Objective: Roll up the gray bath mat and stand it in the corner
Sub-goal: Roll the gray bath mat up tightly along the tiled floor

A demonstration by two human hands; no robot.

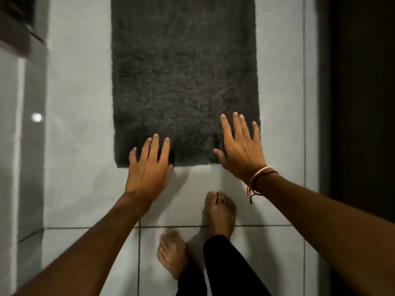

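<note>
A: Plainly, nothing has been rolled yet. The dark gray shaggy rectangular bath mat (183,82) is seen lying flat on the pale glossy tiled floor (81,124), its near short edge just beyond the bare feet (220,212).

B: And the grip of each hand?

A: Both are spread and nothing is pinched. The left hand (149,169) is held over the mat's near left corner, fingers splayed; the right hand (239,146), with thread bracelets (259,178) at the wrist, is held over the near right corner, somewhat further onto the pile. Whether the palms are pressed on the mat cannot be told.

B: What could be spoiled from here?

A: A crooked start is likeliest. Since the right hand is set further onto the mat than the left, the near edge could be turned unevenly, and a cone-shaped roll would probably be produced, one that would not stand well in a corner.

B: Anything else?

A: The floor looks smooth, so the mat might be pushed away bodily instead of being curled, if it is pressed forward with flat palms. A loose first turn could also be left slack, and the roll could sag once stood up.
</note>
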